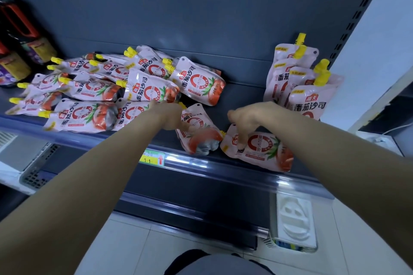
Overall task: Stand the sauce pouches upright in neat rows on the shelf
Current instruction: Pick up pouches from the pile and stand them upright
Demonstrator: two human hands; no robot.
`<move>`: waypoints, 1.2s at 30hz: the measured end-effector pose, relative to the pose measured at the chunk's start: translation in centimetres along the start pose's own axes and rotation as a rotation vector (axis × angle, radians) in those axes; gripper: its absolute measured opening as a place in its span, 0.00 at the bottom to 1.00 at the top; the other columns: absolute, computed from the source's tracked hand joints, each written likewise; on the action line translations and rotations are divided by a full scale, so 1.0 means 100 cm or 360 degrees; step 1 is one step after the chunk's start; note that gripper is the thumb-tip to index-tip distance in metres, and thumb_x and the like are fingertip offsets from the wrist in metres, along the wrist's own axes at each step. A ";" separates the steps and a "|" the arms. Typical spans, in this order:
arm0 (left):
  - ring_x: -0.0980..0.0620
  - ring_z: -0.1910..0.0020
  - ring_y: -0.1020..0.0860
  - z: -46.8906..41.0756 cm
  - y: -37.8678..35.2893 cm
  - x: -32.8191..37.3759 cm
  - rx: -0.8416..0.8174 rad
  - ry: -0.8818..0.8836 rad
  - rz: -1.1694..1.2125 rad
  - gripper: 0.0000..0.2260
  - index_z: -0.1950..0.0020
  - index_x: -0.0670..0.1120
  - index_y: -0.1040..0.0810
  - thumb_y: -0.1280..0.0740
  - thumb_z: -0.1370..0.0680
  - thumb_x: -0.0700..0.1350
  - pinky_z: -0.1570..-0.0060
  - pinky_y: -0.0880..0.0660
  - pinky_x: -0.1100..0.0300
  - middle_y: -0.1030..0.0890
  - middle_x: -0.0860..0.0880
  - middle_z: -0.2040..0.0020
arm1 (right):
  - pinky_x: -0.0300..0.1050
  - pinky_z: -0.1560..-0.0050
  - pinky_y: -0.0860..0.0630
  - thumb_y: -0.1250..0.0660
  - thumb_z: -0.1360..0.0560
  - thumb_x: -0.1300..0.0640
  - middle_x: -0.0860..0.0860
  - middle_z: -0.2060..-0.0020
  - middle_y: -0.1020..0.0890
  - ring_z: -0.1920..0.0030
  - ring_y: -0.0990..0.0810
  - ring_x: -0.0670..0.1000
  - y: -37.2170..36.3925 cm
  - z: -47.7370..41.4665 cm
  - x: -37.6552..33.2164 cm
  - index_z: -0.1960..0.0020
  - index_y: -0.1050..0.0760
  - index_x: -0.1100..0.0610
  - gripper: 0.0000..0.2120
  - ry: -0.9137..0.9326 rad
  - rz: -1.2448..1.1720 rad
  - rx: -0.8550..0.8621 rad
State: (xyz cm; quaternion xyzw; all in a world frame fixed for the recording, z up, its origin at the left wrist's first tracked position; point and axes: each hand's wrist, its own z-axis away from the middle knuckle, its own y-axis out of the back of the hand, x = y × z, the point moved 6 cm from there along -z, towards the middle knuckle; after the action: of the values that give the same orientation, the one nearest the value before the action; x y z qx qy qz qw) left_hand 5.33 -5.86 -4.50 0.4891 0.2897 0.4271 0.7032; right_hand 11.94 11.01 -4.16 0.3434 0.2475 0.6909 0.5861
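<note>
HEAD VIEW

1. Shelf (241,96): dark grey, seen from above and in front. A glossy rail (223,164) runs along its front edge and carries a yellow price label (152,158).

2. Heap of pouches (143,87): pink tomato sauce pouches with yellow spout caps lie flat and overlapping on the left half of the shelf, from the back wall to the front edge. Most spouts point toward the left end.

3. Upright pouches (306,100): a short row stands at the right end of the shelf, running from the back right corner forward, caps uppermost and printed faces toward the front edge.

4. Centre pouch (201,138): lies flat at the front edge near the middle of the shelf, just right of the heap. The left hand (171,116) covers its upper left corner. Grip: the thumb lies on the printed face and the fingers curl over the spout corner, holding the pouch.

5. Right pouch (261,152): lies flat at the front edge, touching the centre pouch on its right. The right hand (248,118) is above its upper left corner, bent fingers (242,140) resting on the printed face, thumb apart to the left. Grip: whether it grasps the pouch cannot be told.

6. Dark bottles (24,51): stand at the left end of the shelf, blurred.

7. White foam tray (295,219): sits below the shelf, under its right end.
</note>
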 end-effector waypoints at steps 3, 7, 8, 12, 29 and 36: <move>0.40 0.39 0.29 0.001 0.002 0.002 -0.0044 -0.0006 -0.0008 0.21 0.54 0.46 0.31 0.39 0.27 0.64 0.34 0.45 0.43 0.23 0.44 0.43 | 0.50 0.43 0.23 0.22 0.36 0.47 0.53 0.32 0.29 0.38 0.25 0.57 -0.001 -0.001 0.001 0.27 0.42 0.55 0.46 0.0010 -0.0064 0.0031; 0.40 0.46 0.23 0.004 0.006 0.007 -0.0132 0.0003 0.0042 0.22 0.50 0.43 0.27 0.37 0.26 0.62 0.39 0.35 0.45 0.22 0.45 0.51 | 0.49 0.49 0.22 0.22 0.36 0.48 0.52 0.36 0.27 0.42 0.24 0.56 0.000 -0.002 0.004 0.29 0.38 0.55 0.42 0.0029 -0.0132 0.0083; 0.42 0.51 0.22 0.004 0.007 0.008 -0.0162 0.0008 0.0085 0.23 0.48 0.40 0.25 0.35 0.26 0.60 0.44 0.30 0.48 0.23 0.46 0.56 | 0.48 0.51 0.23 0.22 0.36 0.48 0.52 0.37 0.27 0.45 0.24 0.55 0.001 -0.001 0.005 0.30 0.37 0.55 0.40 0.0036 -0.0166 0.0113; 0.48 0.72 0.28 0.002 0.009 0.005 -0.0200 0.0035 0.0224 0.18 0.55 0.38 0.26 0.31 0.27 0.54 0.60 0.28 0.54 0.29 0.47 0.71 | 0.42 0.65 0.28 0.23 0.34 0.53 0.51 0.49 0.26 0.56 0.25 0.52 0.009 0.003 0.009 0.41 0.30 0.56 0.27 0.0075 -0.0341 0.0197; 0.45 0.45 0.25 0.005 0.006 0.005 0.0046 -0.0076 0.0903 0.23 0.38 0.41 0.27 0.31 0.27 0.54 0.45 0.28 0.52 0.23 0.46 0.41 | 0.41 0.69 0.30 0.26 0.30 0.58 0.57 0.55 0.22 0.61 0.24 0.54 0.035 0.014 0.015 0.55 0.24 0.64 0.11 -0.0151 -0.0365 0.0537; 0.47 0.34 0.29 0.004 -0.013 0.021 -0.0183 -0.0126 0.1381 0.20 0.35 0.44 0.30 0.37 0.23 0.53 0.32 0.36 0.52 0.26 0.47 0.34 | 0.43 0.54 0.24 0.25 0.31 0.54 0.59 0.45 0.19 0.50 0.20 0.57 0.034 0.015 0.018 0.40 0.23 0.66 0.23 -0.0146 -0.0451 0.0578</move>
State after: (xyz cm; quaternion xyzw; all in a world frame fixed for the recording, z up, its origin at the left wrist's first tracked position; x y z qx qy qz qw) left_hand 7.05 -4.35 -5.51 0.5415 0.0059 0.6792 0.4954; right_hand 10.76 12.03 -0.36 0.4360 0.3866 0.5296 0.6164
